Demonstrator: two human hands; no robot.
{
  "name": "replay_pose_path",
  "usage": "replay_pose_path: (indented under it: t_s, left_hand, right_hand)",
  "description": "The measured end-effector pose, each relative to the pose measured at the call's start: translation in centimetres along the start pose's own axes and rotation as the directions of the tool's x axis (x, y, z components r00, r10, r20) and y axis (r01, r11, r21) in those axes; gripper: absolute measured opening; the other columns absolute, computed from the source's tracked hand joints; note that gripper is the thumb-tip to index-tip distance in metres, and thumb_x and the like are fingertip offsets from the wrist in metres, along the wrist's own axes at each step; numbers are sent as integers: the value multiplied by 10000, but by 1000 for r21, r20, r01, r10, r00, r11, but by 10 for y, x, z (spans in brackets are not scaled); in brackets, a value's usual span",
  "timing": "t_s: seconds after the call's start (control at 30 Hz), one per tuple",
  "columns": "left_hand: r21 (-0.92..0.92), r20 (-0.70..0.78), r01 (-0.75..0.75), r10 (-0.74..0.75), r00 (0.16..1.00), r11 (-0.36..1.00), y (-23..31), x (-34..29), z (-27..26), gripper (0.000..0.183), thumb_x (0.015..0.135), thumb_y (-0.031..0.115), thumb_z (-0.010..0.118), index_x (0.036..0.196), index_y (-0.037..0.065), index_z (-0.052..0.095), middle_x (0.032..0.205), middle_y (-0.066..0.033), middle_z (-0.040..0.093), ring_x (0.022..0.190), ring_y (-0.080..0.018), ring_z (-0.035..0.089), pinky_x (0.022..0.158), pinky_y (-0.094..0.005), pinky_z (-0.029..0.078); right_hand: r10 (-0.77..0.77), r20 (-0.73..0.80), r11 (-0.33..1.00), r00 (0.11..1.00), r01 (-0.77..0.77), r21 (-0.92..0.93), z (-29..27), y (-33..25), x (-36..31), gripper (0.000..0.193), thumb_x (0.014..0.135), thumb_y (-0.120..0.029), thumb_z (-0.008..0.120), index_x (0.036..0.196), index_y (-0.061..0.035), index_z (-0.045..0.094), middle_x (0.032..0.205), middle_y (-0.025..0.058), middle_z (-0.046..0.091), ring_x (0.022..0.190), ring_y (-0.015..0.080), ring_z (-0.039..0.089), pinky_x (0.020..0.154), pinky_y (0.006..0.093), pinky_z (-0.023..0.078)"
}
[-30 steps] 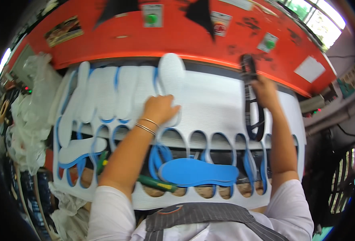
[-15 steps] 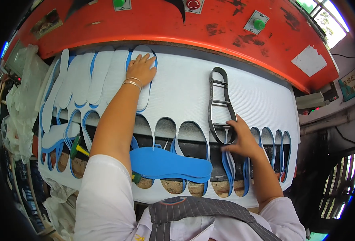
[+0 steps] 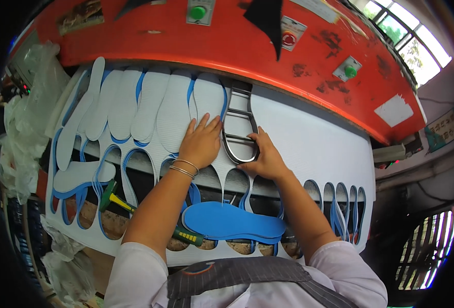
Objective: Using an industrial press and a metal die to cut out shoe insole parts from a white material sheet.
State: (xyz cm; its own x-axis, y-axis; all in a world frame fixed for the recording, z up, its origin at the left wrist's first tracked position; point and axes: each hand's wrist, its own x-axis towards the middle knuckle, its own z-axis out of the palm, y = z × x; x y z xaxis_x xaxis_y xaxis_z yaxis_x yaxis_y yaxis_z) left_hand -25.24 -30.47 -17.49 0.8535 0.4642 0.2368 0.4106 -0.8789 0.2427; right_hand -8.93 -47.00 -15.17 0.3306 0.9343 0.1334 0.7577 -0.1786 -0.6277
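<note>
My left hand [image 3: 201,142] lies flat with fingers spread on the near part of a white ribbed insole shape [image 3: 208,97] and the sheet beside it. The fingers of my right hand [image 3: 266,156] close on the near end of a dark metal insole cutting die [image 3: 240,112]. This die rests on the white ribbed foam sheet [image 3: 309,133], just right of that insole shape. Further left, a row of cut white insoles with blue undersides [image 3: 150,105] lies on the sheet. Near me, stacked blue insoles [image 3: 234,220] lie across the cut-out sheet.
A red machine front [image 3: 150,43] with green buttons [image 3: 198,13] and a red button [image 3: 288,40] spans the far side. A hammer-like tool [image 3: 120,203] with green and yellow parts runs under my left forearm. Clear plastic bags [image 3: 27,123] hang at the left.
My right hand has moved the cutting die left and farther away, beside the last insole shape. My left hand has come back nearer and to the right. The view has turned slightly.
</note>
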Motion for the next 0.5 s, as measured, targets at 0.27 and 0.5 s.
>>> replay_pose_path:
  t_s: [0.27, 0.5]
  left_hand:
    - [-76, -45, -55, 52, 998, 996, -30, -2, 9, 459, 921, 194, 460, 1358, 72, 534, 1490, -25, 438, 1432, -234, 303, 1178, -478, 190]
    - [-145, -76, -14, 3, 997, 989, -15, 5, 2, 453, 890, 163, 466, 1318, 66, 579, 1451, -32, 488, 1418, -223, 334, 1183, -456, 189]
  right_hand:
    - [51, -37, 999, 998, -51, 7, 32, 0, 4, 906, 532, -324, 916, 1278, -2, 515, 1459, 368, 306, 1392, 493, 267, 1157, 471, 249]
    - [-36, -55, 996, 998, 32, -81, 19, -2, 7, 859, 558, -341, 879, 1258, -1, 515, 1429, 381, 330, 1364, 504, 303, 1141, 495, 267]
